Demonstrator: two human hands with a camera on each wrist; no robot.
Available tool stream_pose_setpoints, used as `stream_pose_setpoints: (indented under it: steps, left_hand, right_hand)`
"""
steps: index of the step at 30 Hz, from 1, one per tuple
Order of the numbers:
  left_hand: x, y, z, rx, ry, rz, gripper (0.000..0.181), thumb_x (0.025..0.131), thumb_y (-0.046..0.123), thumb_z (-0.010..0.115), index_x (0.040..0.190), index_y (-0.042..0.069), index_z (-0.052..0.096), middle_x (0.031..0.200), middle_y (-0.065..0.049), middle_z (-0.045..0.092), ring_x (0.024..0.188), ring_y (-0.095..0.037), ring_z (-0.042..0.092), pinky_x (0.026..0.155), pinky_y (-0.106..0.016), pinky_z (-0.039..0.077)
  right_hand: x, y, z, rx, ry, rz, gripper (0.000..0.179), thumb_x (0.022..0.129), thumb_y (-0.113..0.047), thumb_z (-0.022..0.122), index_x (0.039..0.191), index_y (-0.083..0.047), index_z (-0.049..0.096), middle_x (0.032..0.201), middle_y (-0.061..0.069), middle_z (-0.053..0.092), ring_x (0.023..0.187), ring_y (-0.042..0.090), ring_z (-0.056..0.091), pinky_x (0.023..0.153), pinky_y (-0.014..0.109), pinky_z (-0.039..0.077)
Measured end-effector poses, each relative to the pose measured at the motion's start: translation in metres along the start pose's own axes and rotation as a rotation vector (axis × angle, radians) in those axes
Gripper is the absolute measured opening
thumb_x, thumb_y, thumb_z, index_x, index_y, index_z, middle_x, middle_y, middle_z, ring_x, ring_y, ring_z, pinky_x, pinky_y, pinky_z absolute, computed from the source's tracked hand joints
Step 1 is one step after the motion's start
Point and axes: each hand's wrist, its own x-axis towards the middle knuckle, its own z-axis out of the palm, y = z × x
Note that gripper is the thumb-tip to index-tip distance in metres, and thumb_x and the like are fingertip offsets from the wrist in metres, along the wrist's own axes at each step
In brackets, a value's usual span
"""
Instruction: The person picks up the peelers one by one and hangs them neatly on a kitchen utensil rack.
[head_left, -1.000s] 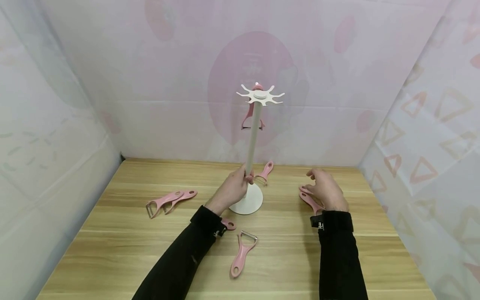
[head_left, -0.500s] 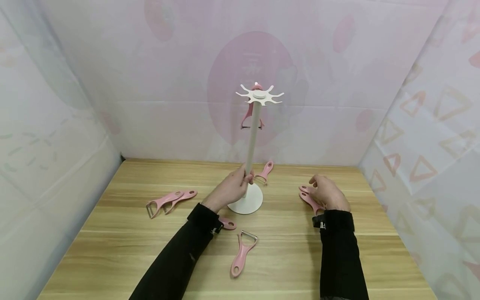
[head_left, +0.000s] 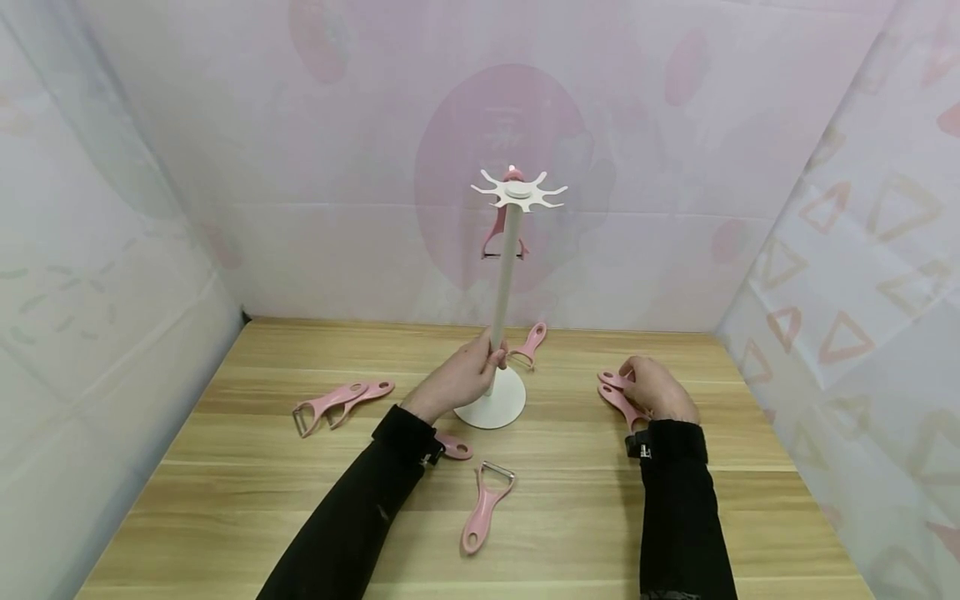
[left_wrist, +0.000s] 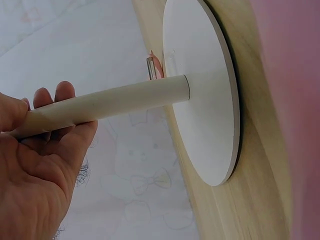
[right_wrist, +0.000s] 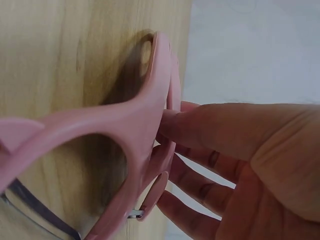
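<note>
My left hand (head_left: 461,375) grips the pole (head_left: 505,279) of a white stand, fingers wrapped round it above the round base (left_wrist: 205,115). The stand is upright, with a ring of curved hooks (head_left: 519,193) on top. One pink peeler (head_left: 500,222) hangs from a hook at the back. At the right, two pink peelers lie close together. My right hand (head_left: 660,392) pinches the farther peeler (right_wrist: 175,87) by its handle, thumb on the near side and fingers beyond. The nearer peeler (right_wrist: 137,117) partly covers it in the right wrist view.
Two overlapping peelers (head_left: 330,402) lie on the wooden table (head_left: 247,500) at the left. Another peeler (head_left: 535,340) is behind the base, and one peeler (head_left: 480,521) lies in front. A further peeler (head_left: 457,448) is partly hidden under my left sleeve. Patterned cloth walls (head_left: 337,250) enclose the table.
My right hand has lowered slightly and its fingers have closed on the farther peeler's handle. My left hand keeps its grip on the pole, and the stand stays in place.
</note>
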Motion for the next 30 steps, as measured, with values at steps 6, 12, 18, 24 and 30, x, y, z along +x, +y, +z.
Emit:
stream_pose_setpoints:
  steps: [6,12,18,24,30]
  left_hand:
    - [0.001,-0.001,0.000,0.009,-0.002,0.018,0.014,0.128,0.019,0.047,0.128,0.009,0.056,0.117,-0.012,0.072,0.111,-0.025,0.069,0.102,-0.051,0.061]
    - [0.002,-0.002,0.001,-0.012,-0.003,0.011,0.016,0.128,0.020,0.047,0.129,0.008,0.056,0.114,-0.012,0.069,0.105,-0.023,0.064,0.098,-0.046,0.057]
    - [0.002,-0.001,0.001,-0.010,0.002,-0.002,0.015,0.128,0.020,0.046,0.130,0.008,0.055,0.114,-0.010,0.069,0.106,-0.023,0.064,0.098,-0.046,0.057]
    - [0.002,0.000,0.001,-0.011,0.008,-0.012,0.016,0.128,0.021,0.047,0.131,0.008,0.055,0.114,-0.010,0.068,0.105,-0.023,0.063,0.097,-0.046,0.057]
    - [0.003,-0.003,0.002,-0.017,0.011,-0.015,0.018,0.128,0.023,0.046,0.130,0.008,0.056,0.112,-0.009,0.067,0.103,-0.022,0.062,0.094,-0.045,0.056]
  right_hand:
    - [0.001,0.001,0.000,0.019,0.018,0.021,0.036,0.121,-0.010,0.059,0.152,0.009,0.062,0.143,0.032,0.071,0.119,0.040,0.068,0.106,0.058,0.057]
    - [-0.005,-0.004,0.001,0.048,0.098,0.000,0.041,0.123,-0.019,0.058,0.156,0.005,0.061,0.144,0.029,0.072,0.124,0.041,0.069,0.111,0.063,0.056]
    - [-0.008,-0.011,-0.002,0.053,0.155,-0.034,0.041,0.124,-0.016,0.050,0.160,0.001,0.061,0.152,0.028,0.070,0.132,0.043,0.069,0.116,0.066,0.056]
    - [-0.003,-0.018,-0.010,0.018,0.215,-0.105,0.039,0.121,-0.006,0.056,0.157,0.008,0.061,0.144,0.034,0.071,0.116,0.041,0.071,0.102,0.059,0.060]
    - [-0.006,-0.026,-0.017,0.034,0.299,-0.161,0.038,0.120,-0.005,0.060,0.155,0.009,0.062,0.139,0.035,0.072,0.105,0.039,0.073,0.092,0.055,0.062]
